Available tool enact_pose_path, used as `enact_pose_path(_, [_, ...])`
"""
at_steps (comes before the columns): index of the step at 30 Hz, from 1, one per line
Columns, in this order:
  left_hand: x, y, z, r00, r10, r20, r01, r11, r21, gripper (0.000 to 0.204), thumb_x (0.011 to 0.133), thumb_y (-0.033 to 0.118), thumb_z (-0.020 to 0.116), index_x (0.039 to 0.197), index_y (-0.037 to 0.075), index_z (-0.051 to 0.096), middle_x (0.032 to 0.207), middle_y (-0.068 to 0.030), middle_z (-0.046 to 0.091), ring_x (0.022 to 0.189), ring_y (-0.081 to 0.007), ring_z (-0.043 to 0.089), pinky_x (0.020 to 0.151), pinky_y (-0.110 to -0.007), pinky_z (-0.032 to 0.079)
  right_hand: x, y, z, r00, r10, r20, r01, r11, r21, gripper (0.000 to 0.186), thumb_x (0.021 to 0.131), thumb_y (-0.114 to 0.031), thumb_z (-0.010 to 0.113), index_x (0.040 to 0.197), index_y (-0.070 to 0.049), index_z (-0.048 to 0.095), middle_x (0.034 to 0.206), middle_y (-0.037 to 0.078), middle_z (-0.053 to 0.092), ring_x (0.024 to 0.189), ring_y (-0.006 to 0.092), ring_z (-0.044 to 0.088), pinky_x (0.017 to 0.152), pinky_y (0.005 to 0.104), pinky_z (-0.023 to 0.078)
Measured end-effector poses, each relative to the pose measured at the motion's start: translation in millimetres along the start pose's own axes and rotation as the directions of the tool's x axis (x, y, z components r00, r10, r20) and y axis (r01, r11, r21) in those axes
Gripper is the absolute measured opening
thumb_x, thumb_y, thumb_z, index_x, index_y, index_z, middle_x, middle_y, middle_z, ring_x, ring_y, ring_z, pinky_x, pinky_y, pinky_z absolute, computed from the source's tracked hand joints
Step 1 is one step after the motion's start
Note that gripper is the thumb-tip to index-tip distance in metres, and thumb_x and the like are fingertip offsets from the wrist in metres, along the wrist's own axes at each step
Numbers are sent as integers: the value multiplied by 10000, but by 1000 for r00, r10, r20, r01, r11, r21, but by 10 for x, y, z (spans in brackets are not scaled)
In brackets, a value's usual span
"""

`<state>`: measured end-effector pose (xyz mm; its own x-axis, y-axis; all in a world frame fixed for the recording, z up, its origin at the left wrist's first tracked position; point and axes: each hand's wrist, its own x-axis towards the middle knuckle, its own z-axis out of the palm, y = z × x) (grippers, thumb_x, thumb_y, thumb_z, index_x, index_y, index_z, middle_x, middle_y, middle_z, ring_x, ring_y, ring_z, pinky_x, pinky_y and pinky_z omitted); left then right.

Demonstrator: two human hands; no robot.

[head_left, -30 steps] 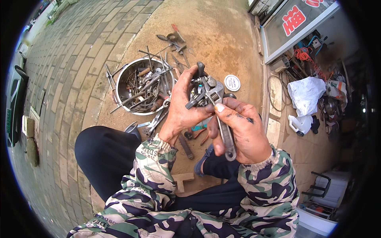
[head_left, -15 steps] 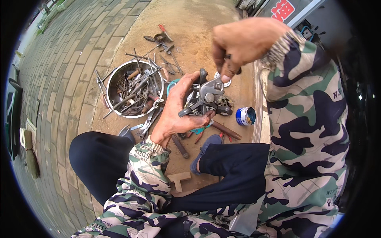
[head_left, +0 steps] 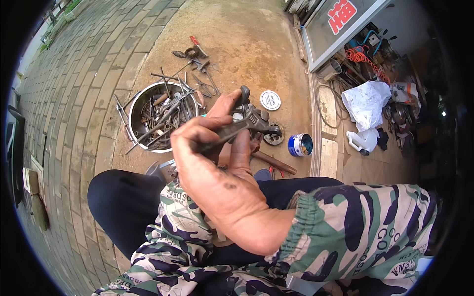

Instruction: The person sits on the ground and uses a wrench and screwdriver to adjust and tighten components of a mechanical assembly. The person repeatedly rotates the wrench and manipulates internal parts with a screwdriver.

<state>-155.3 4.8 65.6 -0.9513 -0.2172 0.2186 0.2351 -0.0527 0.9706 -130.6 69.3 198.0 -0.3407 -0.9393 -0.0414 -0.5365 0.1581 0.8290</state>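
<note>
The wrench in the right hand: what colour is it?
Dark grey wrench, best in the head view.

Outdoors, daylight. Grey brick paving point(head_left: 89, 84) left, stained tan concrete point(head_left: 242, 44) in the middle. Right: metal-framed glass panel point(head_left: 322, 37) with red lettering point(head_left: 341, 16), pale blocks point(head_left: 327, 104) along the threshold, then a dim interior with orange coiled hose point(head_left: 363, 55) and white bag point(head_left: 366, 101). Dark vehicle point(head_left: 14, 153) at far left edge.
</note>
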Motion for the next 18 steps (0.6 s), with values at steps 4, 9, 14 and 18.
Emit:
enact_pose_path(4, [-15,12,-102,997,5,-80,-8,999,-37,921,582,68,830,1415,-74,464,1240,-126,606,1145,-200,606,1017,-333,480,-199,-184,-104,998,37,-55,-36,999,22,214,817,-100,637,896,84,713,893,253,698,650,235,607,548,367,468])
enact_pose_path(9, [93,65,-92,991,-17,-134,7,997,-71,918,585,39,823,1419,-72,454,1216,-114,614,1124,-183,611,1000,-322,494,-535,64,76,993,87,-84,-53,937,346,252,816,-78,632,965,104,723,948,268,699,630,210,570,539,346,438])
enact_pose_path(14, [21,29,-186,983,-20,-183,15,999,-29,918,592,17,812,1426,-70,440,1190,-99,615,1100,-168,616,987,-318,506,-802,104,694,920,392,-18,-341,821,457,300,840,-14,643,1124,81,676,818,112,625,655,227,618,573,346,489])
enact_pose_path(18, [102,-69,-49,984,56,-169,-65,997,-45,867,632,25,841,1406,-79,464,1202,-104,594,1118,-185,618,985,-328,515,-888,167,1058,865,491,99,-444,659,608,215,848,-43,621,1059,-4,643,795,109,544,768,276,641,655,391,509])
